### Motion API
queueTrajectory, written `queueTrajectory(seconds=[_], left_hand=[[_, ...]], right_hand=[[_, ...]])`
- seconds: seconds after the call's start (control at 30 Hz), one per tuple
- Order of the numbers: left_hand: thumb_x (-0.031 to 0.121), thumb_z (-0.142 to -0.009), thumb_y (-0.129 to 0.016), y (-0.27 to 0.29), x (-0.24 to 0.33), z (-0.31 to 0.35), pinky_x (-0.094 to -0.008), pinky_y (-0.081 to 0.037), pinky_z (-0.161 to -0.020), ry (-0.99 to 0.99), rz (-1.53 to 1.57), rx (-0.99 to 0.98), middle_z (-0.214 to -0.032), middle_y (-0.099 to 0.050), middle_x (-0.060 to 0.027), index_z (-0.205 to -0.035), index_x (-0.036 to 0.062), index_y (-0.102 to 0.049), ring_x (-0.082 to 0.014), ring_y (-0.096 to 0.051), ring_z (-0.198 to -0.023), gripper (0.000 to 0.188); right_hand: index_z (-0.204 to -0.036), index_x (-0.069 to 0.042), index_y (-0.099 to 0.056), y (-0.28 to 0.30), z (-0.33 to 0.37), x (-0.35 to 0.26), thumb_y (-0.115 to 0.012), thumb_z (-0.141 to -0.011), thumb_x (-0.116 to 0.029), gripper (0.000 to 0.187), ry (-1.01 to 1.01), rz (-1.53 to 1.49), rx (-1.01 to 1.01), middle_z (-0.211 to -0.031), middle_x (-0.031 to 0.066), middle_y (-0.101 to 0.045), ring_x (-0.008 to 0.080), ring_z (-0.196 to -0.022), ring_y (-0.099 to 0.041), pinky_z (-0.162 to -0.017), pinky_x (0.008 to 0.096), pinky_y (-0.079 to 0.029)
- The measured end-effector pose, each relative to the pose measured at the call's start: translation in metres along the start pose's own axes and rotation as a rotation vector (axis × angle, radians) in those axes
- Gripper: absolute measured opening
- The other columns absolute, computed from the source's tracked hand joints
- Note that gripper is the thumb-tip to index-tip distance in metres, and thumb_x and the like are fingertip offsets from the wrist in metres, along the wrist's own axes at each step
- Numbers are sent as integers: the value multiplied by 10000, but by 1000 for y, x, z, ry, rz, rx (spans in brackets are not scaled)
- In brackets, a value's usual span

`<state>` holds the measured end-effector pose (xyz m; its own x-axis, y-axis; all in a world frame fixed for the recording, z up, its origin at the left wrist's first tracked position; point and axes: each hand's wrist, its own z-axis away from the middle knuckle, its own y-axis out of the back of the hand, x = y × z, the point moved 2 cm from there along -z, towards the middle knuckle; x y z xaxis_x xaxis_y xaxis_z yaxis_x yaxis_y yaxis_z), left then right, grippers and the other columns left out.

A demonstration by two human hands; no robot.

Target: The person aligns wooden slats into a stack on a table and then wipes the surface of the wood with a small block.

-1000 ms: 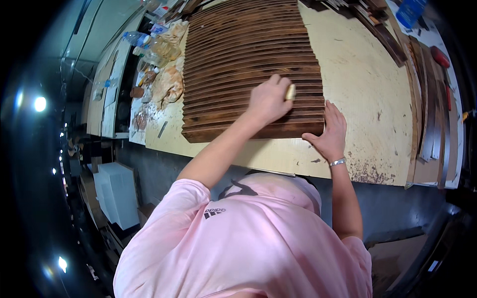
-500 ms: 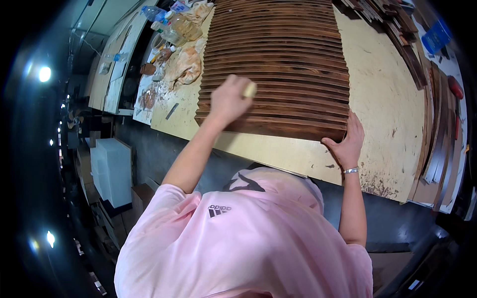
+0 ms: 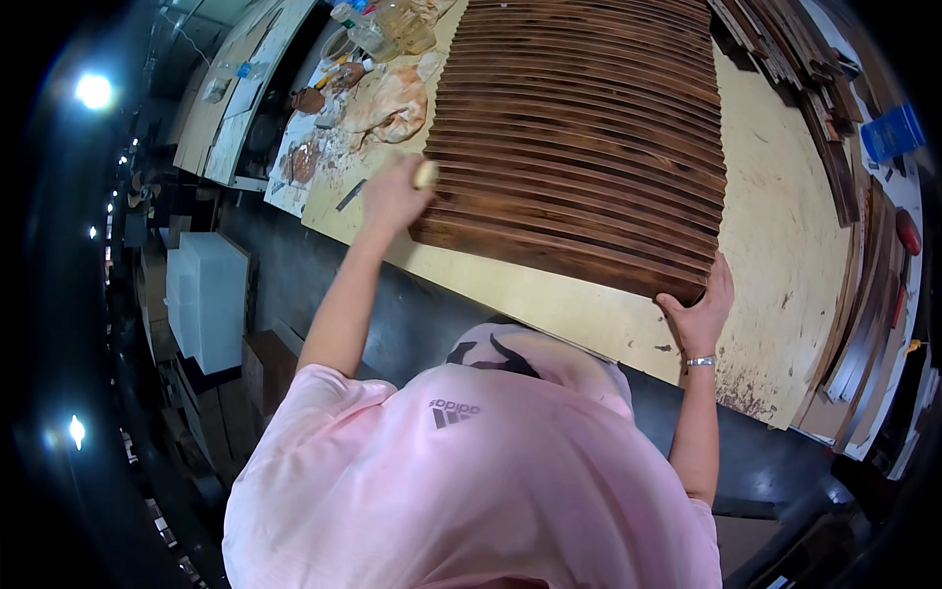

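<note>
A dark brown slatted wooden panel (image 3: 579,128) lies on the pale workbench, its ridges running side to side. Beyond its front left corner, my left hand (image 3: 391,196) is closed on a small pale yellow pad (image 3: 425,175); motion blur hides exactly what it is. At the front right corner, my right hand (image 3: 703,312) rests against the panel with thumb and fingers spread, the thumb at the front edge and the fingers along the side. A silvery band circles that wrist.
Plastic bottles (image 3: 404,26) and a stained cloth (image 3: 394,106) are at the back left. A thin dark strip (image 3: 350,194) lies beside my left hand. Dark wood strips (image 3: 819,118) are piled at the right, near a blue container (image 3: 891,133). White blocks (image 3: 208,299) stand below left.
My left hand has swept left with the yellow pad, from over the slats to past the panel's left edge. My right hand stays at the corner. The whole view has shifted slightly.
</note>
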<state>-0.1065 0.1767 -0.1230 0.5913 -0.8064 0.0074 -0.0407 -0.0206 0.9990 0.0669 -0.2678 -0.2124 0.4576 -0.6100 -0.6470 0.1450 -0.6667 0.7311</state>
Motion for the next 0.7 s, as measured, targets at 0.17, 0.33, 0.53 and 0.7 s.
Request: queueTrajectory(seconds=[0.17,0.33,0.53,0.7], left_hand=[[238,-765,-713,0,-28,-2,-452,-537,-816,49,116,206,-1071,-659,-133,-1107,123,-674,-340,-661,-947,362],[176,-710,-712,2,64,11,-415,-552,-716,-323,287,49,-945,-612,-79,-1012,154,-657,-294,-648,-881,308],[191,-730,-716,8,-62,-2,-426,-546,-767,114,66,25,-1008,-643,-107,-1114,131,-670,-304,-659,-946,391],[204,-752,-714,13,18,14,-426,-546,-749,-270,296,48,-973,-645,-112,-1030,130,-695,-318,-668,-868,288]], right_hand=[[-1442,-12,-426,-3,1,1,-923,-485,-389,1143,15,50,-11,-1439,196,-481,368,-1320,-441,-1128,460,-343],[-1457,-3,-400,-8,4,15,-894,-545,-488,1145,44,67,-23,-1473,215,-438,390,-1342,-412,-1133,467,-331],[-1453,15,-393,-7,6,14,-886,-556,-505,1148,15,65,-27,-1483,219,-423,395,-1346,-403,-1133,471,-328],[-1447,18,-397,-6,6,15,-887,-561,-503,1139,13,62,-56,-1477,223,-427,398,-1341,-406,-1135,472,-326]])
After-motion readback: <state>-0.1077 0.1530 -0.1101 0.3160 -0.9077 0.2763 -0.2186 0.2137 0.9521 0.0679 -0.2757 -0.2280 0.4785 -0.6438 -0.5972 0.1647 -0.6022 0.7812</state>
